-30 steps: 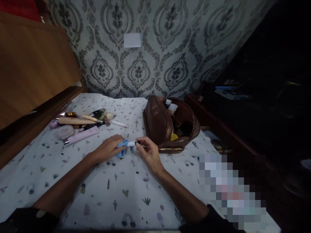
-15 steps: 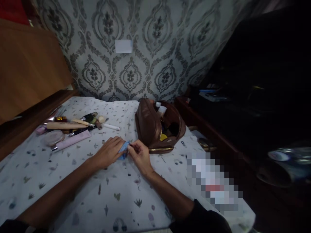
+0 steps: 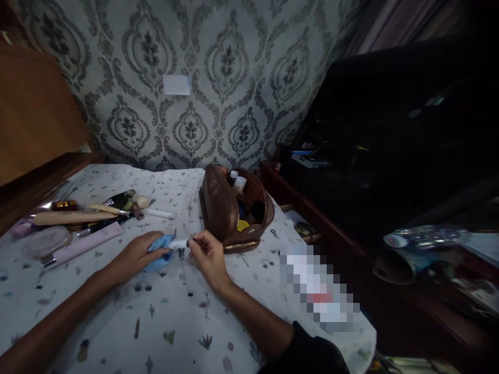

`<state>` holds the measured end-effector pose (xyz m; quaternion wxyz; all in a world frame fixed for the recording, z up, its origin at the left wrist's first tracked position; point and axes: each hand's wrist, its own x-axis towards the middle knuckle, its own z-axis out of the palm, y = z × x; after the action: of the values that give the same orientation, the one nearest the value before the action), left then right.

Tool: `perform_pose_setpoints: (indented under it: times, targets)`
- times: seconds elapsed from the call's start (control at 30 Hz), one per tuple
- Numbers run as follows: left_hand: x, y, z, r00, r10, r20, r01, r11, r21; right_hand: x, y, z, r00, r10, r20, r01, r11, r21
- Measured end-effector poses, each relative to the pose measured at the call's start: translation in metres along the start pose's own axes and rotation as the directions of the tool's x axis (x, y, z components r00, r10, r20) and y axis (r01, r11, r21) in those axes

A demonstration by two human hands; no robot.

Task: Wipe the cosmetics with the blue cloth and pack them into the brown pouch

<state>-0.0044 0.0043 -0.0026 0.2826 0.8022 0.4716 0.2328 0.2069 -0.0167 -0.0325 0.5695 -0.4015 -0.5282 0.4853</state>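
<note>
My left hand [image 3: 134, 255] is closed on a crumpled light-blue cloth [image 3: 159, 248], which wraps one end of a slim white tube [image 3: 178, 244]. At the tube's dark other end, the fingertips of my right hand [image 3: 209, 258] pinch it. Just behind my right hand stands a brown cosmetic bag [image 3: 218, 208], unzipped, with white-capped bottles [image 3: 239, 184] and a yellow item [image 3: 242, 225] inside. What the tube contains I cannot make out.
Left on the patterned tablecloth [image 3: 117, 322] lie a pink squeeze tube [image 3: 88, 241], a round compact [image 3: 49, 242], several brushes and another white stick [image 3: 160, 213]. A blurred-out item [image 3: 319, 291] lies right, near the table edge. Beyond it is a dark shelf [image 3: 312, 208].
My hands have moved apart a little, bringing the white tube into view between them out of the cloth. The camera view has turned to the right.
</note>
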Motion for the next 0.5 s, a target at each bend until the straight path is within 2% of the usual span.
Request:
perform_pose_setpoints:
  times: [0.17,0.33,0.43,0.5]
  targets:
    - [0.005,0.008,-0.009,0.991,-0.083,-0.102,0.061,0.979,-0.196,0.002,-0.002,-0.001,0.999,-0.017,0.033,0.016,0.999,0.031]
    - [0.011,0.014,-0.003,0.966,-0.176,-0.189,0.093,0.920,-0.381,0.005,0.001,-0.001,1.000,0.015,0.011,-0.015,1.000,0.015]
    - [0.014,0.012,0.001,0.944,-0.208,-0.258,0.075,0.892,-0.446,0.004,-0.001,0.000,1.000,0.025,0.003,-0.025,1.000,0.001]
    - [0.017,0.008,0.003,0.911,-0.234,-0.339,0.047,0.877,-0.479,0.003,-0.004,0.000,0.999,0.038,0.006,-0.038,0.999,-0.001]
